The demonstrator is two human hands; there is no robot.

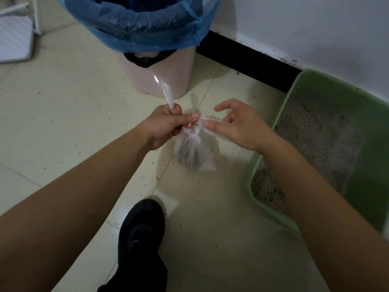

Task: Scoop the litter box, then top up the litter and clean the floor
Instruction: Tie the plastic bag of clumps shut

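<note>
Person standing over a pale tiled floor, both bare arms reaching down.

Left hand curled tight round a twisted white strip of plastic; the strip sticks up out of the fist, and the thumb lies across towards the knot.

Small clear bag hangs just below that fist, neck gathered, something dark inside, hard to make out. It hangs between the two hands, above the floor, left of the litter box.

Right hand wide, fingers spread and loosely bent, gripping nothing. Thumb rests against a loose flap of the bag's film near the knot.

Green litter box at the right against the wall, grey-beige litter inside, lying unevenly.

Pink bin beyond the hands, lined with a blue bag folded over its rim.

Dark grains scattered on the tiles round the box and under the bag.

One black shoe below the hands.
</note>
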